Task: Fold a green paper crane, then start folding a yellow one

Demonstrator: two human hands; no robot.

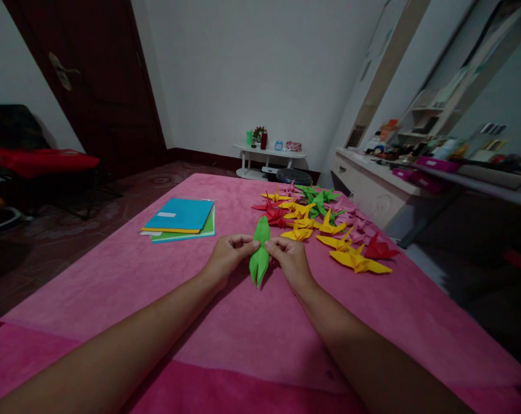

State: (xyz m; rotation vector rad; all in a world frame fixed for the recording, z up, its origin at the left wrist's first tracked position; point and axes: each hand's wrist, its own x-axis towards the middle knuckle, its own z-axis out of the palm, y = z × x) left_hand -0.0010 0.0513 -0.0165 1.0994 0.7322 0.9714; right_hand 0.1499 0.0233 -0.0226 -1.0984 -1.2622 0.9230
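Observation:
A green folded paper [260, 253], long and narrow with a split lower end, is held upright over the pink-covered table. My left hand [230, 256] pinches its left edge between thumb and fingers. On the opposite edge, my right hand [291, 259] grips it the same way. Beyond and to the right lie several folded paper cranes: yellow cranes [359, 262], red cranes [276, 217], green cranes [320, 201] and pink cranes [359, 221]. To the left rests a stack of coloured paper [180, 216] with a blue sheet on top.
The table [126, 299] has a pink cloth over it. Behind it, a low white stand [271, 152] holds small items against the wall. A white cabinet [372, 184] cluttered with objects is on the right. On the left are a dark door [88, 80] and a red-seated chair [40, 162].

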